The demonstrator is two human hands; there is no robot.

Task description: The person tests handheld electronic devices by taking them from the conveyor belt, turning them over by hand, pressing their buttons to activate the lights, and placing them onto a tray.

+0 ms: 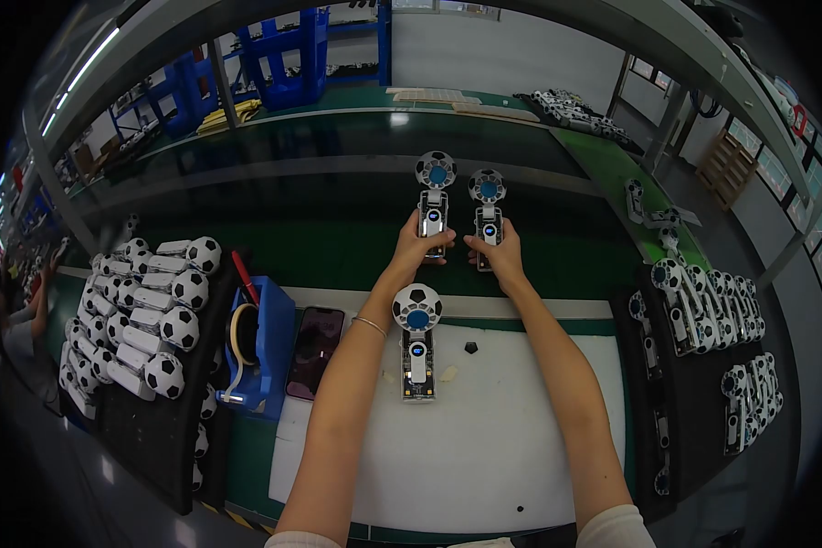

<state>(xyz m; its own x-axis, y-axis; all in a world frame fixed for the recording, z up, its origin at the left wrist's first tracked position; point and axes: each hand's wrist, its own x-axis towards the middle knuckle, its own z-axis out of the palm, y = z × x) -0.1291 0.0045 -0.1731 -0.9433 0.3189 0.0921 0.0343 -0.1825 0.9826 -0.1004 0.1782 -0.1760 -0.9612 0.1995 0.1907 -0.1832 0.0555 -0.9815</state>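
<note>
Over the far edge of the white mat, my left hand is closed round the handle of a football-patterned handheld fan, held upright. Beside it, my right hand grips a second such fan, its thumb on the lower handle. Both have a black-and-white round head with a blue disc and a small lit blue display on the handle. A third fan lies on the white mat near my left forearm, head away from me, with inner parts showing in its handle. A small black pentagon piece lies to its right.
Left, a black tray carries rows of football-headed fans. A blue tape dispenser and a phone stand between it and the mat. Right, black racks hold more fans. Beyond runs a dark green conveyor. A person is at far left.
</note>
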